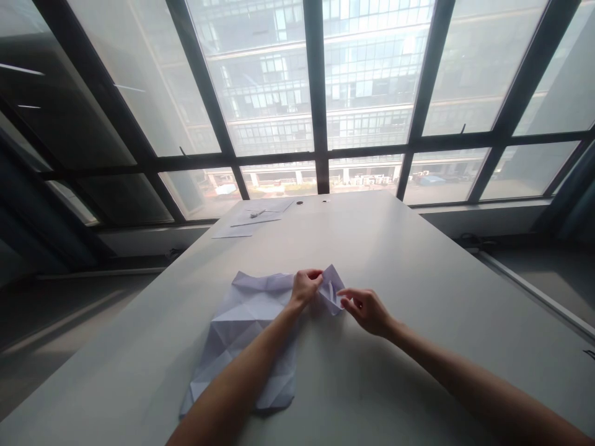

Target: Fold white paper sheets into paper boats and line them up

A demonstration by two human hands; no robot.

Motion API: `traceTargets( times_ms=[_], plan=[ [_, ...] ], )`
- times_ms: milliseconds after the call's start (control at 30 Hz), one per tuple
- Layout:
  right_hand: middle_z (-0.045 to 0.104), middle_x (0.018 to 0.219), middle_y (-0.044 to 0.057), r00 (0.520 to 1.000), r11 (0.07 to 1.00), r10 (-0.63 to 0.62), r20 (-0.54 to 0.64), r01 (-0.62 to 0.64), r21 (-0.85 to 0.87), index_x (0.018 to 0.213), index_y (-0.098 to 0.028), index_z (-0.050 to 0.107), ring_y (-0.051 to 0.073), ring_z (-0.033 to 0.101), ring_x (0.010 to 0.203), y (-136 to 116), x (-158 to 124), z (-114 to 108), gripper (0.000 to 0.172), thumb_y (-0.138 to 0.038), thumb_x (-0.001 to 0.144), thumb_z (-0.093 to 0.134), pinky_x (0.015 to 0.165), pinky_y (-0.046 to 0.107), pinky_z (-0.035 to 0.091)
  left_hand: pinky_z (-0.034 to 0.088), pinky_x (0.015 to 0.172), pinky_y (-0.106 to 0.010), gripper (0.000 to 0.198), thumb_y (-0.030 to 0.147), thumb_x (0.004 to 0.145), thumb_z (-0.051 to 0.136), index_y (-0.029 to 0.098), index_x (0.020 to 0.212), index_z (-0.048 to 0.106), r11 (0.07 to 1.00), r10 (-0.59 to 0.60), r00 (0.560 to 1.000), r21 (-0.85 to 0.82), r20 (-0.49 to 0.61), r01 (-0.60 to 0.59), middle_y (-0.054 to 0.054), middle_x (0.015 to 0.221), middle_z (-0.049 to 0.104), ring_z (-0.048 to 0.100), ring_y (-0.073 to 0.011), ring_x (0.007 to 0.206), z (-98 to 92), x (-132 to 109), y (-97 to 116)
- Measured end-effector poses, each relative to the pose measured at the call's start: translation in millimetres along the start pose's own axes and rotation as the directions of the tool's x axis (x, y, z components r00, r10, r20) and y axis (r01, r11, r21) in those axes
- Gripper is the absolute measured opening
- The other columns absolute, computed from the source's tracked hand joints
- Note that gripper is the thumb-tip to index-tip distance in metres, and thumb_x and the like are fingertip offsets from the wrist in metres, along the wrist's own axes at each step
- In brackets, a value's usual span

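A large sheet of white paper (242, 334), creased into many triangular folds, lies on the white table (418, 297) in front of me. My left hand (304, 288) pinches the paper's raised far right corner (331, 286), fingers closed on the fold. My right hand (367, 308) sits just right of that corner, fingers curled, with the forefinger and thumb touching the folded flap's edge. My left forearm crosses over the sheet's right side and hides part of it.
Several loose flat sheets of paper (253, 220) with a small object on them lie at the table's far left end. Two small dark dots (300, 202) sit near the far edge. Large windows with dark frames stand beyond the table.
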State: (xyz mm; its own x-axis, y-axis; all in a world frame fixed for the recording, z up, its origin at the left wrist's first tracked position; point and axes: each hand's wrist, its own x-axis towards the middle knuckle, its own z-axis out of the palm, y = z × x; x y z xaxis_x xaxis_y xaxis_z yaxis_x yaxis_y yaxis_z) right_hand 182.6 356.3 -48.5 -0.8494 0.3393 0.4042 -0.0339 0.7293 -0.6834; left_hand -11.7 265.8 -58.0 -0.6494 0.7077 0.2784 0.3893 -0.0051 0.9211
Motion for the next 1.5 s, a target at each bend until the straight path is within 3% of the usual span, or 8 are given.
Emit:
traceTargets(
  times_ms=[233, 467, 700, 833, 1000, 1200, 1400, 1500],
  plan=[
    [0.065, 0.051, 0.005, 0.933, 0.935, 0.355, -0.053, -0.353, 0.042, 0.054, -0.018, 0.064, 0.014, 0.055, 0.045, -1, 50, 10, 0.046, -0.048, 0.087, 0.057, 0.046, 0.024, 0.032, 0.05, 0.067, -0.028, 0.012, 0.026, 0.08, 0.07, 0.018, 0.083, 0.078, 0.977, 0.191, 0.981, 0.1, -0.017, -0.189, -0.005, 0.079, 0.074, 0.065, -0.0174, 0.07, 6.7, -20, 19],
    [0.054, 0.053, -0.001, 0.931, 0.937, 0.295, -0.214, -0.238, 0.255, 0.057, -0.018, 0.058, 0.011, 0.043, 0.051, 18, 52, 0, 0.029, -0.035, 0.08, 0.059, 0.049, 0.024, 0.029, 0.052, 0.068, -0.028, 0.016, 0.03, 0.086, 0.066, 0.017, 0.089, 0.075, 0.979, 0.201, 0.98, 0.044, -0.002, -0.2, -0.006, 0.085, 0.073, 0.067, -0.0185, 0.075, 8.2, -18, 11],
    [0.035, 0.053, -0.007, 0.893, 0.455, 0.443, 0.08, -0.301, 0.838, 0.059, -0.022, 0.039, 0.009, 0.03, 0.049, 47, 53, -31, 0.03, -0.038, 0.07, 0.062, 0.045, 0.023, 0.025, 0.041, 0.053, -0.021, 0.03, 0.048, 0.09, 0.059, 0.018, 0.091, 0.06, 0.982, 0.084, 0.995, -0.163, -0.053, -0.092, 0.003, 0.062, 0.058, 0.054, -0.0117, 0.055, 10.8, -12, -4],
    [0.031, 0.051, -0.007, 0.856, 0.452, 0.517, 0.023, -0.295, 0.842, 0.057, -0.024, 0.032, 0.009, 0.028, 0.047, 66, 54, -28, 0.035, -0.043, 0.071, 0.058, 0.043, 0.023, 0.027, 0.033, 0.048, -0.018, 0.038, 0.057, 0.088, 0.059, 0.019, 0.092, 0.053, 0.957, 0.04, 0.999, -0.285, -0.031, -0.047, 0.005, 0.059, 0.054, 0.047, -0.0091, 0.05, 15.1, -11, -5],
    [0.058, 0.066, -0.001, 0.802, 0.515, 0.594, -0.063, -0.319, 0.796, 0.075, -0.021, 0.056, 0.013, 0.051, 0.058, 64, 51, -14, 0.023, -0.041, 0.075, 0.066, 0.05, 0.022, 0.039, 0.041, 0.052, -0.02, 0.045, 0.054, 0.081, 0.069, 0.019, 0.106, 0.057, 0.881, -0.041, 0.998, -0.47, 0.045, 0.058, -0.004, 0.084, 0.068, 0.059, -0.0124, 0.061, 16.8, -10, -4],
    [0.07, 0.112, 0.009, 0.905, 0.56, 0.404, 0.129, -0.357, 0.748, 0.127, -0.026, 0.059, 0.024, 0.068, 0.09, 38, 41, -9, 0.056, -0.059, 0.082, 0.064, 0.073, 0.034, 0.054, 0.049, 0.067, -0.025, 0.038, 0.042, 0.076, 0.078, 0.015, 0.099, 0.066, 0.868, -0.031, 0.994, -0.496, -0.101, -0.024, -0.007, 0.087, 0.072, 0.066, -0.018, 0.078, 13.1, -8, -6],
    [0.072, 0.078, 0.008, 0.861, 0.638, 0.506, 0.055, -0.416, 0.648, 0.088, -0.013, 0.074, 0.019, 0.062, 0.064, 48, 40, 0, 0.033, -0.042, 0.072, 0.072, 0.056, 0.028, 0.046, 0.046, 0.058, -0.021, 0.039, 0.038, 0.074, 0.08, 0.018, 0.104, 0.065, 0.766, -0.184, 0.98, -0.636, -0.071, 0.097, -0.004, 0.088, 0.071, 0.062, -0.0123, 0.067, 13.9, -6, -12],
    [0.073, 0.08, 0.007, 0.867, 0.609, 0.497, -0.024, -0.329, 0.722, 0.091, -0.014, 0.074, 0.018, 0.061, 0.062, 55, 42, 4, 0.038, -0.045, 0.069, 0.074, 0.055, 0.028, 0.045, 0.052, 0.068, -0.024, 0.038, 0.033, 0.078, 0.078, 0.019, 0.109, 0.062, 0.654, -0.228, 0.973, -0.735, 0.034, 0.179, -0.006, 0.098, 0.07, 0.066, -0.0147, 0.078, 12.1, -3, -13]
  ],
)
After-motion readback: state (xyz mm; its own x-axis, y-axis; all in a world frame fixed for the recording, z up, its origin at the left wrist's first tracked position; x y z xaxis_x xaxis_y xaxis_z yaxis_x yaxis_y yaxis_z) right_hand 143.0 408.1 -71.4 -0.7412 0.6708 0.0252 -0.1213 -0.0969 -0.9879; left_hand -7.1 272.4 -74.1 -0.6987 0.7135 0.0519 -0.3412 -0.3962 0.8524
